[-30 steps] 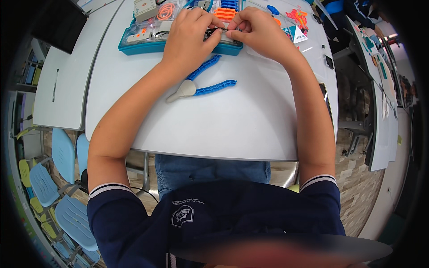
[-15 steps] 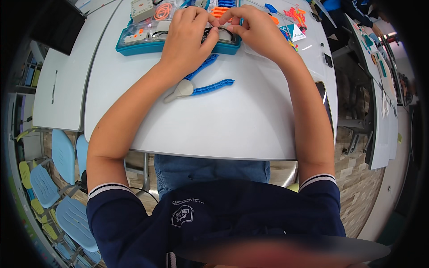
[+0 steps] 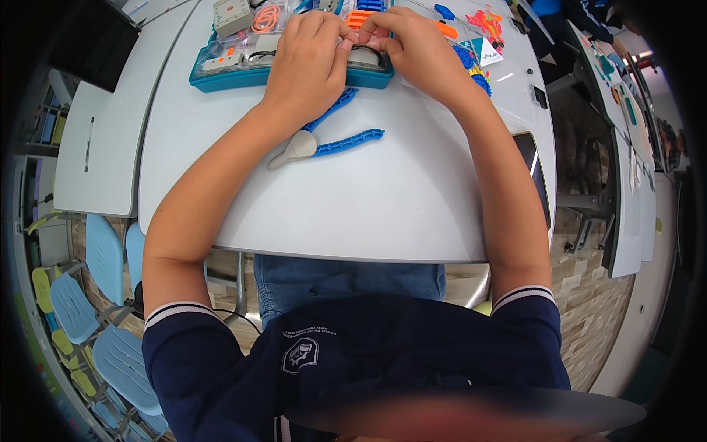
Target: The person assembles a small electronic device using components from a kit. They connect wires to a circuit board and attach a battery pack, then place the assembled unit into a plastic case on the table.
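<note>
Both my hands meet over the near rim of a teal parts tray (image 3: 221, 79) at the far side of the white table (image 3: 383, 199). My left hand (image 3: 305, 62) and my right hand (image 3: 416, 48) pinch a small grey and white piece (image 3: 361, 55) between their fingertips; most of it is hidden by the fingers. A blue-handled plier tool with a white head (image 3: 324, 144) lies on the table just below my left wrist, touched by neither hand. The tray holds orange rings (image 3: 266, 16), a white block and other small parts.
Loose blue and orange pieces (image 3: 479, 33) lie right of the tray. A dark phone (image 3: 536, 177) rests at the table's right edge. A second white table (image 3: 96, 147) stands to the left, blue chairs (image 3: 103, 295) below it. Another person's desk is at far right.
Both hands have stayed together on the small piece at the tray's rim; the fingers have shifted slightly. The plier tool has not moved.
</note>
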{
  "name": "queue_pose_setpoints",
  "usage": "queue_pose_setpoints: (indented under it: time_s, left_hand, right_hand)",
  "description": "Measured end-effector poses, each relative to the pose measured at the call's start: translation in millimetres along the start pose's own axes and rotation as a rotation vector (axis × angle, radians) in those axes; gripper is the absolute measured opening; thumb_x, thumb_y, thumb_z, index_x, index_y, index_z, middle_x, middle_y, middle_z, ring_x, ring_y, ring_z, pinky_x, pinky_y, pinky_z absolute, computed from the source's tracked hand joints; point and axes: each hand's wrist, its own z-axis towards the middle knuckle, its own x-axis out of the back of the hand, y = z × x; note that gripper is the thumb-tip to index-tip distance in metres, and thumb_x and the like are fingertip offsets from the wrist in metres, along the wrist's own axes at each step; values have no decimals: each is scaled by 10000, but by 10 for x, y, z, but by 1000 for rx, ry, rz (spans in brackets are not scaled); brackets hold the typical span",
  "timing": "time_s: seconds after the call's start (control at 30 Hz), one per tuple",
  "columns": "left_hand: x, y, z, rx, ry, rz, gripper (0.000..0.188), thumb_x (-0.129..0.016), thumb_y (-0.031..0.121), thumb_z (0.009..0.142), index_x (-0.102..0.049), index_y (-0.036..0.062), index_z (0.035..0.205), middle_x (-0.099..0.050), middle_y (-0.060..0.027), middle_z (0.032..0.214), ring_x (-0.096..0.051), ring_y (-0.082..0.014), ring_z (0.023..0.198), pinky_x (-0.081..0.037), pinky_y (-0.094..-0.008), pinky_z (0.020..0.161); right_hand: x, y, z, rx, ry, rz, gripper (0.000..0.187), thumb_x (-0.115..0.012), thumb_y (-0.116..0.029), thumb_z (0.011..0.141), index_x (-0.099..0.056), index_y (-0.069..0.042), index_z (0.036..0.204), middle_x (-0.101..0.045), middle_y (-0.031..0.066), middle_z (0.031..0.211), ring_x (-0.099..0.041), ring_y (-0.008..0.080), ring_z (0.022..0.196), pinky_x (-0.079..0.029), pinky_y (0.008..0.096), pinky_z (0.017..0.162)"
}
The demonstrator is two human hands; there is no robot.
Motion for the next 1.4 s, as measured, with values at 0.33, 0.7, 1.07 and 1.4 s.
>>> queue_pose_setpoints:
  time_s: [0.33, 0.7, 1.07, 1.4]
  left_hand:
    - [-19, 59, 0, -52, -1, -76, 85, -557, 45, 972, -625, 58, 1020, -597, -107, 1053, -532, -329, 1073, -438, -445, 952]
    - [12, 56, 0, 9, 39, -13, 191, -511, 44, 992, -641, 57, 1131, -634, -122, 1094, -556, -315, 1090, -426, -437, 967]
    - [2, 5, -27, 111, 43, 71, 237, -587, 162, 981, -619, 65, 1195, -661, -104, 1169, -558, -322, 1161, -386, -458, 1032]
    - [27, -61, 3, 195, 9, 27, 309, -680, 258, 945, -632, 83, 1195, -687, -68, 1186, -562, -303, 1193, -377, -445, 1067]
  right_hand:
    - [-9, 53, 9, -19, 51, -92, 143, -639, -135, 971, -737, -63, 1046, -676, 140, 1036, -674, 336, 936, -538, 436, 822]
    - [-46, 80, 55, -53, 95, -96, 185, -667, -196, 964, -747, -38, 1018, -676, 155, 981, -678, 338, 903, -540, 432, 816]
    - [-15, 17, 26, 59, 52, 15, 299, -780, -330, 893, -772, -67, 1035, -675, 121, 987, -650, 283, 947, -540, 405, 815]
    - [13, 49, 59, 54, -5, 47, 236, -770, -245, 897, -771, -40, 1014, -699, 132, 914, -665, 279, 871, -541, 395, 791]
